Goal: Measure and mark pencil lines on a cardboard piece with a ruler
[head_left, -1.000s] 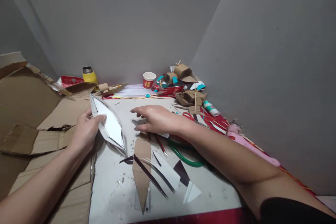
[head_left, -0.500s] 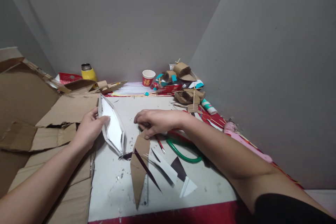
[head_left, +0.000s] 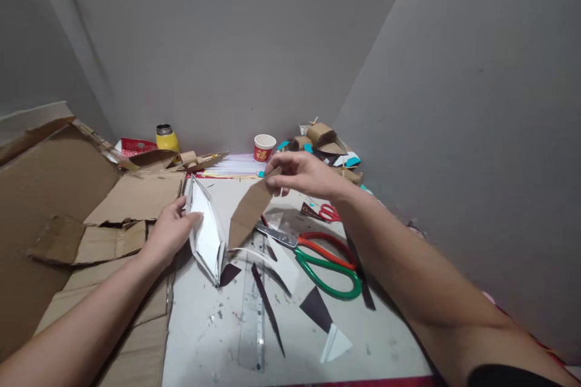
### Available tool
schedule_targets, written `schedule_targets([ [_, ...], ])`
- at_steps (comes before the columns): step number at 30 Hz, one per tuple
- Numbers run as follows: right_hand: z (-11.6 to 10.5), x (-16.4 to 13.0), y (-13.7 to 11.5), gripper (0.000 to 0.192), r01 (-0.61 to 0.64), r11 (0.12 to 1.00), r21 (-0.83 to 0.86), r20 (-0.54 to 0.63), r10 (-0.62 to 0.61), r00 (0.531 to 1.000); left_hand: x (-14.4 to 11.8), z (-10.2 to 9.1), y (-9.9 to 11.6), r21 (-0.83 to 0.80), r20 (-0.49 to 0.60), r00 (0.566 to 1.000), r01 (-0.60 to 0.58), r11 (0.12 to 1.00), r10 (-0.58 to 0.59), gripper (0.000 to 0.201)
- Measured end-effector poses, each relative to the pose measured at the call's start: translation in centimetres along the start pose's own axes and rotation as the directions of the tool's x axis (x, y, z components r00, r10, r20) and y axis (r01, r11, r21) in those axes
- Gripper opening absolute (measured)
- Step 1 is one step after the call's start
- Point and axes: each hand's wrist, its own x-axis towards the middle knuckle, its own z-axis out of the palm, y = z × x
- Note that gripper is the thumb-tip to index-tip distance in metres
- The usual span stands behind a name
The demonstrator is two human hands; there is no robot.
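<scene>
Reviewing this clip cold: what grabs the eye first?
The right hand lifts a pointed brown cardboard piece above mid-table, while the left hand holds a white boat-shaped shell on edge just left of it. Green-and-orange scissors lie open on the white tabletop beneath the right forearm.

Matt brown cardboard strip (head_left: 247, 213); glossy white-faced card boat shape (head_left: 206, 236); clear plastic ruler (head_left: 252, 314).
</scene>
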Motion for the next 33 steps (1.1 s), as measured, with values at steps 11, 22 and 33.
schedule_targets([
  [11, 0.4, 1.0, 1.3, 0.038, 0.127, 0.949, 0.29, -0.283, -0.041, 0.958, -0.2, 0.0, -0.1, 0.119, 0.058, 0.998, 0.014, 0.993, -0.021, 0.045],
  [22, 3.1, 1.9, 4.7, 0.035, -0.138, 0.931, 0.338, 0.015, 0.141, 0.99, -0.6, 0.1, 0.2, 0.301, 0.127, 0.991, -0.069, 0.951, 0.032, 0.039],
  [33, 3.8, 1.6, 4.8, 0.036, -0.175, 0.948, 0.264, 0.175, 0.131, 0.976, -0.5, 0.1, 0.5, 0.36, 0.215, 0.977, -0.087, 0.929, 0.008, 0.05],
])
